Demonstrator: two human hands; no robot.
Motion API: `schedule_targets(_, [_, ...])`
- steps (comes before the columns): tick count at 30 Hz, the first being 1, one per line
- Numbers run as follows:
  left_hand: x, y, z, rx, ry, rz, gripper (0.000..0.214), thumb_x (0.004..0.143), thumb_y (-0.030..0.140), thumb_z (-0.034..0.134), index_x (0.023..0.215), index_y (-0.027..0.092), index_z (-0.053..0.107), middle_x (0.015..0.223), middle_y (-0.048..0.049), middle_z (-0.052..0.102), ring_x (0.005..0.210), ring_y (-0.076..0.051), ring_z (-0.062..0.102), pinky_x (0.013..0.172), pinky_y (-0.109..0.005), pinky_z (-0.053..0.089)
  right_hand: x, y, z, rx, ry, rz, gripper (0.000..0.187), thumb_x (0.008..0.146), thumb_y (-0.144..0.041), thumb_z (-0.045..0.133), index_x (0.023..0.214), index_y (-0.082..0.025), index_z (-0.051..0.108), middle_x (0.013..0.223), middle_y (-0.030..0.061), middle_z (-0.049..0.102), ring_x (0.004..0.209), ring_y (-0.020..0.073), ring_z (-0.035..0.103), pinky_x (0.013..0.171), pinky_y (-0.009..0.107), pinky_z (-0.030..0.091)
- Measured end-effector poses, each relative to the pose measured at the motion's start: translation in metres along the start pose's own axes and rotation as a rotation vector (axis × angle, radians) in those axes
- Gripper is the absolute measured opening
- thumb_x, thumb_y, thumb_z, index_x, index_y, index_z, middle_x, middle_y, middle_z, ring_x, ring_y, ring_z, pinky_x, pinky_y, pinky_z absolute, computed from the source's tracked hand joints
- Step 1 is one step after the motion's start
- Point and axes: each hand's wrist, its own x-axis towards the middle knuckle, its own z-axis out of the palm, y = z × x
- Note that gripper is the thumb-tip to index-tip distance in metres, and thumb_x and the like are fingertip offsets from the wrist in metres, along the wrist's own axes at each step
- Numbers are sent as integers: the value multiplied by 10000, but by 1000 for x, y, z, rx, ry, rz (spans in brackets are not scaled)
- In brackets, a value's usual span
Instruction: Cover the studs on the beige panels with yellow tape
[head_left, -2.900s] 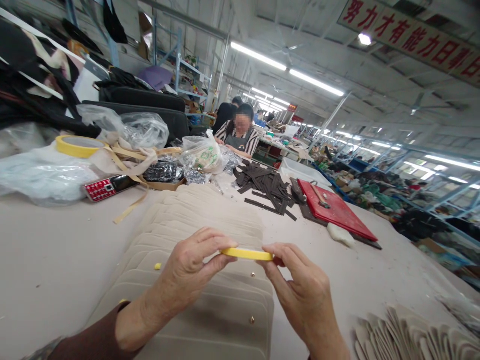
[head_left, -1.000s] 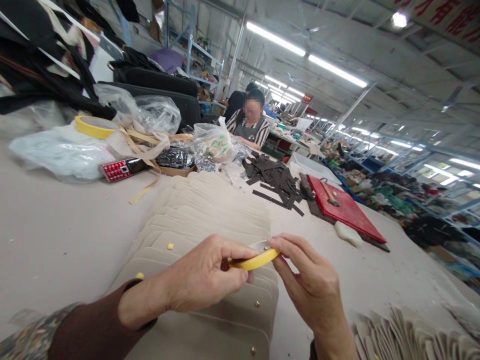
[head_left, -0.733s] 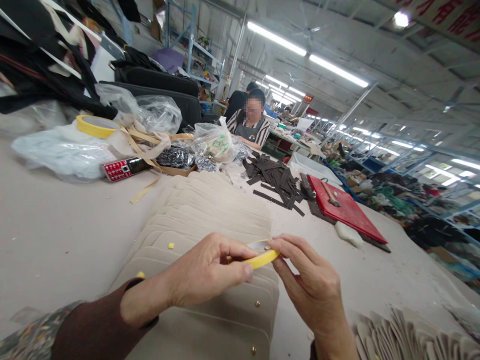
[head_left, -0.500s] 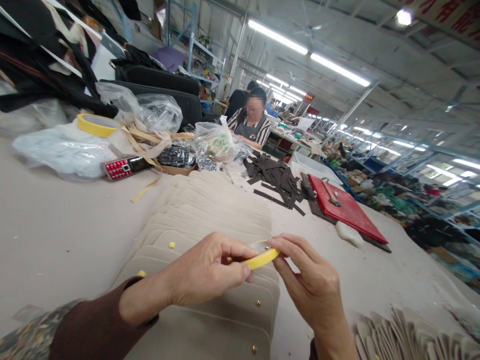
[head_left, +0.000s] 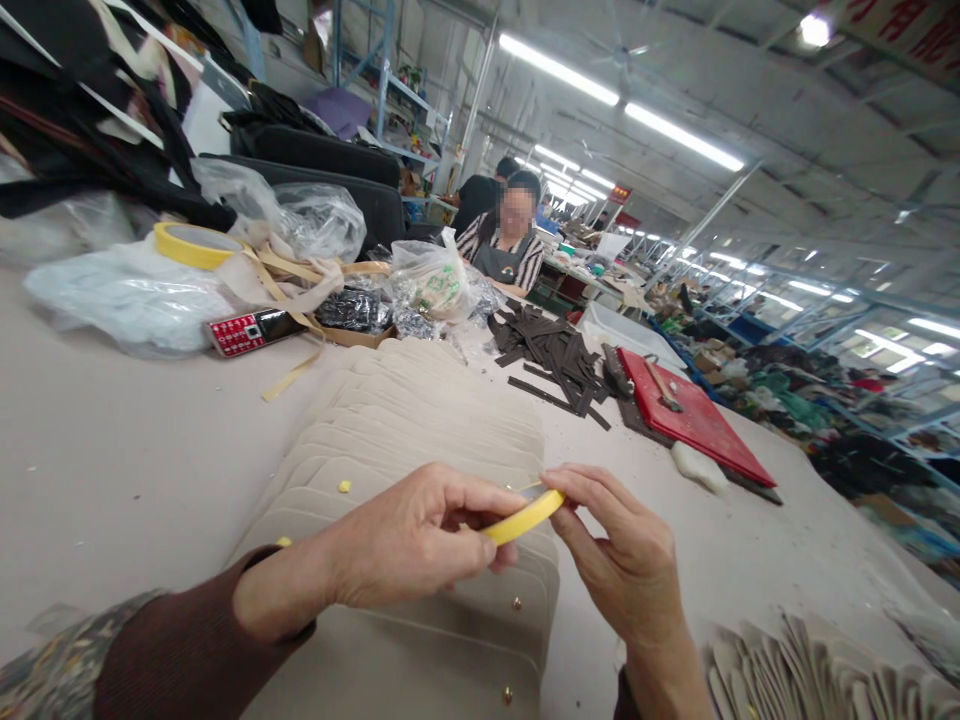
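A narrow roll of yellow tape (head_left: 527, 517) is held between both hands, tilted, above a fanned row of beige flat pieces (head_left: 420, 420). My left hand (head_left: 427, 535) grips the roll's left side, thumb in front and fingers partly hidden behind. On its right edge, my right hand (head_left: 619, 550) pinches the roll with thumb and fingertips. Two small gold studs show on the near beige pieces, one of them a stud (head_left: 517, 603) just below the roll. Small yellow tape bits, such as this tape bit (head_left: 344, 487), stick on the left side of the row.
Behind lie a bigger yellow tape roll (head_left: 196, 245), a red keypad phone (head_left: 255, 331), plastic bags and dark strips (head_left: 555, 355). A hammer (head_left: 664, 388) rests on a red board (head_left: 697, 420). More beige pieces (head_left: 817, 670) stand front right. A person (head_left: 504, 245) sits across.
The tape roll has tipped a little, its right end slightly higher, so less of its inner side shows. Both hands keep hold of it and have barely shifted.
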Motion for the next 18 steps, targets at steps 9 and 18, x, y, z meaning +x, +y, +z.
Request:
schedule_targets(9, [3, -1, 0, -77, 5, 39, 424, 786, 214, 627, 1200, 229, 715, 809, 4, 662, 710, -119, 507, 585, -202, 377, 2, -4, -2, 13, 10, 16, 231, 900, -77, 614, 1081, -202, 683, 994, 56, 708, 871, 143, 680, 775, 239, 581])
schedule_targets(18, [3, -7, -12, -156, 79, 81, 289, 707, 309, 722, 954, 169, 776, 745, -9, 678, 666, -119, 519, 622, -223, 389, 4, -1, -1, 56, 57, 79, 199, 887, -93, 604, 1046, -193, 671, 822, 11, 684, 665, 117, 622, 614, 217, 545])
